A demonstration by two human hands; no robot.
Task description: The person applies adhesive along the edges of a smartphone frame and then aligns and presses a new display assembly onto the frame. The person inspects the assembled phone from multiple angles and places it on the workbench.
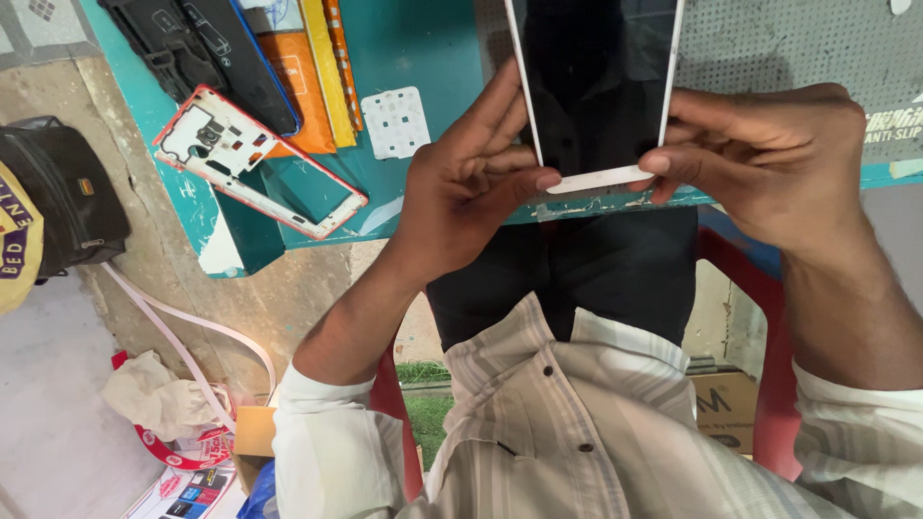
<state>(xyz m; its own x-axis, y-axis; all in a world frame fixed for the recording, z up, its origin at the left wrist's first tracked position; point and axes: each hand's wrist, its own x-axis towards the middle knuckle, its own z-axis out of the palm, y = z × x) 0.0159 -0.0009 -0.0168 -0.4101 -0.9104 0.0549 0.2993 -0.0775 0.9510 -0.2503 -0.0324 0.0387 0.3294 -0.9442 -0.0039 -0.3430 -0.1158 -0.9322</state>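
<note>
Nearest me, I see my two hands closed on one phone (pixel 594 86): the left hand (pixel 461 187) pinches its lower left edge, the right hand (pixel 769 159) grips its lower right corner. The phone has a dark glass face, a white rim and a white bottom strip, and sits over the near edge of the teal desk (pixel 423 43). Farther left on the desk lie one white-and-red phone frame (pixel 260 159), one small white perforated sheet (pixel 395 122) and one black phone back (pixel 207 48).
</note>
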